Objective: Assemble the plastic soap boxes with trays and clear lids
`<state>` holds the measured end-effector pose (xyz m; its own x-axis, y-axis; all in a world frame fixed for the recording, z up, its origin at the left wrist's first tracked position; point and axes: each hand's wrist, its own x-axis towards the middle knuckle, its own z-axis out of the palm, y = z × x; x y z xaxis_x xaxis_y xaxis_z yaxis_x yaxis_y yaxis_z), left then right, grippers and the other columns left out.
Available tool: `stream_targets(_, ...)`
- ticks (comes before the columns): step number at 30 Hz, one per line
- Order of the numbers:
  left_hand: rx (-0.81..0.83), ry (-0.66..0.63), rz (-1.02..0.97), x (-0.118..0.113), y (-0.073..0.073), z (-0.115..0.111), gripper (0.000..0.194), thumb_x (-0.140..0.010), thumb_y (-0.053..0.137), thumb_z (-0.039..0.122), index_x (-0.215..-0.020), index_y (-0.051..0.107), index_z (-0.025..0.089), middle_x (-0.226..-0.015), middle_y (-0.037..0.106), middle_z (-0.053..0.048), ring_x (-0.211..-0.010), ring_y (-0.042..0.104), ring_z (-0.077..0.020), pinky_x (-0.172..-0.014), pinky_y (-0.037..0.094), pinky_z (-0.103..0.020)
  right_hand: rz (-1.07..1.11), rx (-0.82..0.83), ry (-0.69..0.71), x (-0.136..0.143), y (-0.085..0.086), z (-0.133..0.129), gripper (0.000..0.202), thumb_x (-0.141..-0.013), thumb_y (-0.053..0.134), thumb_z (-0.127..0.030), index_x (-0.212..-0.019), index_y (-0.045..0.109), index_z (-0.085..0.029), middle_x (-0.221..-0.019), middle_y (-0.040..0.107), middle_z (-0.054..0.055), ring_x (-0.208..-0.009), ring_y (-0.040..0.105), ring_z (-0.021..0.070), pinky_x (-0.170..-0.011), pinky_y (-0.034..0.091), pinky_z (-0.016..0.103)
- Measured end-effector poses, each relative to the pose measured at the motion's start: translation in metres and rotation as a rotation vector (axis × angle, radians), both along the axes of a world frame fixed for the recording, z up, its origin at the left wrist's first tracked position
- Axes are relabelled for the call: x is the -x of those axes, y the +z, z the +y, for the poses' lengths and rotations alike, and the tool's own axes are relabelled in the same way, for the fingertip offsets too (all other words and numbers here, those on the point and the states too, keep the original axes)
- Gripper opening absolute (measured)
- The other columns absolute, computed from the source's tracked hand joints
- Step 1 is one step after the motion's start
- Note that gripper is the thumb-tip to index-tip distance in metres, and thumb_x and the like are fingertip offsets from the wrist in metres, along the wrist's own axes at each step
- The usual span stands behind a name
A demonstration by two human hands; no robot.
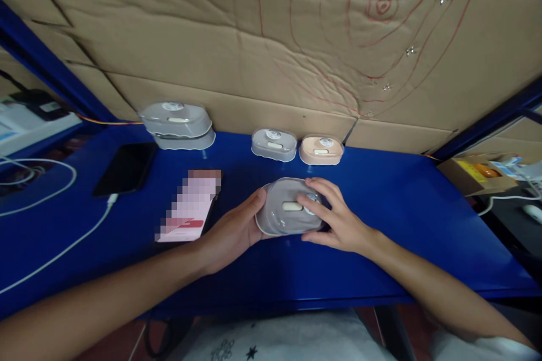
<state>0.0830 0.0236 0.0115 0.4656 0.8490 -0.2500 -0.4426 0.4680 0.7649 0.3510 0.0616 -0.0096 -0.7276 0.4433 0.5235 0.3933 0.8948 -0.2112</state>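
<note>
Between my two hands is a grey oval plastic case (277, 211) with a clear lid, a pale slot-shaped piece on top and a round white sticker near its right end. My left hand (243, 225) grips the left end, thumb on the upper edge and fingers underneath. Over the right end, my right hand (332, 217) is closed around the case, one fingertip by the sticker and others at the far and near edges. Farther back sit another grey case (262, 148) and a peach case (311, 157), side by side.
Two stacked grey cases (186, 127) stand at the back left against a cardboard wall (203, 28) with red drawn lines. A phone with a lit, blurred screen (190, 203) and a dark phone on a white cable (127, 169) lie left on the blue table (393, 208).
</note>
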Motion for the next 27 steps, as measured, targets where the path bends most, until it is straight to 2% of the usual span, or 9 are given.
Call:
stream_targets(7, 0.020, 0.002, -0.038, 0.001, 0.001, 0.004, 0.048, -0.105, 0.060, 0.054, -0.142, 0.067, 0.024, -0.145, 0.070, -0.012, -0.135, 0.063, -0.0342, -0.101, 0.058, -0.044, -0.022, 0.082, -0.027, 0.005, 0.001, -0.002, 0.080, -0.103, 0.064, -0.048, -0.170, 0.023, -0.035, -0.172, 0.029, 0.014, -0.161, 0.028, 0.0389, -0.126, 0.037, 0.065)
stream_targets(11, 0.142, -0.022, 0.015, -0.001, -0.005, 0.009, 0.047, -0.106, 0.058, 0.050, -0.139, 0.067, 0.018, -0.136, 0.074, -0.015, -0.128, 0.068, -0.0330, -0.102, 0.057, -0.046, -0.043, 0.150, -0.030, 0.002, 0.005, 0.000, 0.078, -0.095, 0.073, -0.057, -0.161, 0.043, -0.029, -0.160, 0.043, 0.017, -0.150, 0.043, 0.0372, -0.121, 0.046, 0.059)
stream_targets(14, 0.082, 0.081, 0.195, 0.001, -0.010, 0.011, 0.039, -0.101, 0.070, 0.043, -0.132, 0.069, 0.019, -0.132, 0.075, -0.014, -0.126, 0.068, -0.0311, -0.107, 0.054, -0.044, -0.109, 0.158, -0.045, -0.004, 0.010, 0.003, 0.072, -0.093, 0.076, -0.055, -0.155, 0.051, -0.027, -0.153, 0.049, 0.017, -0.144, 0.048, 0.0360, -0.117, 0.050, 0.057)
stream_targets(17, -0.155, 0.124, 0.426, 0.007, -0.007, 0.013, 0.047, -0.093, 0.078, 0.034, -0.137, 0.065, 0.025, -0.146, 0.066, -0.012, -0.143, 0.056, -0.0321, -0.120, 0.043, -0.046, -0.172, 0.182, -0.097, -0.013, 0.016, 0.010, 0.069, -0.093, 0.076, -0.050, -0.154, 0.052, -0.027, -0.155, 0.050, 0.017, -0.144, 0.049, 0.0360, -0.116, 0.050, 0.058)
stream_targets(21, -0.683, 0.079, 0.766, 0.013, 0.002, 0.031, 0.057, -0.096, 0.070, 0.035, -0.150, 0.054, 0.030, -0.166, 0.044, -0.010, -0.155, 0.041, -0.0337, -0.129, 0.031, -0.054, -0.197, 0.268, -0.154, -0.040, 0.028, 0.026, 0.065, -0.092, 0.078, -0.048, -0.150, 0.055, -0.028, -0.156, 0.052, 0.016, -0.146, 0.049, 0.0348, -0.117, 0.049, 0.057)
stream_targets(24, -1.086, 0.088, 1.073, 0.012, 0.008, 0.070, 0.062, -0.097, 0.065, 0.033, -0.156, 0.049, 0.024, -0.176, 0.028, -0.015, -0.165, 0.021, -0.0354, -0.134, 0.013, -0.056, -0.211, 0.354, -0.191, -0.086, 0.034, 0.042, 0.063, -0.092, 0.077, -0.050, -0.148, 0.055, -0.032, -0.157, 0.054, 0.012, -0.146, 0.053, 0.0307, -0.118, 0.050, 0.052)
stream_targets(26, -1.232, 0.054, 1.210, 0.011, 0.011, 0.106, 0.064, -0.100, 0.060, 0.034, -0.160, 0.045, 0.017, -0.179, 0.020, -0.019, -0.167, 0.013, -0.0362, -0.133, 0.009, -0.055, -0.234, 0.345, -0.302, -0.125, 0.034, 0.052, 0.065, -0.090, 0.077, -0.055, -0.148, 0.056, -0.034, -0.157, 0.055, 0.009, -0.143, 0.057, 0.0296, -0.115, 0.052, 0.048)
stream_targets(27, -1.238, 0.041, 1.277, 0.012, 0.012, 0.123, 0.067, -0.100, 0.061, 0.036, -0.160, 0.043, 0.014, -0.179, 0.019, -0.021, -0.167, 0.010, -0.0391, -0.133, 0.008, -0.057, -0.252, 0.302, -0.398, -0.145, 0.032, 0.058, 0.064, -0.089, 0.078, -0.056, -0.146, 0.059, -0.035, -0.155, 0.058, 0.009, -0.141, 0.059, 0.0303, -0.114, 0.053, 0.048)
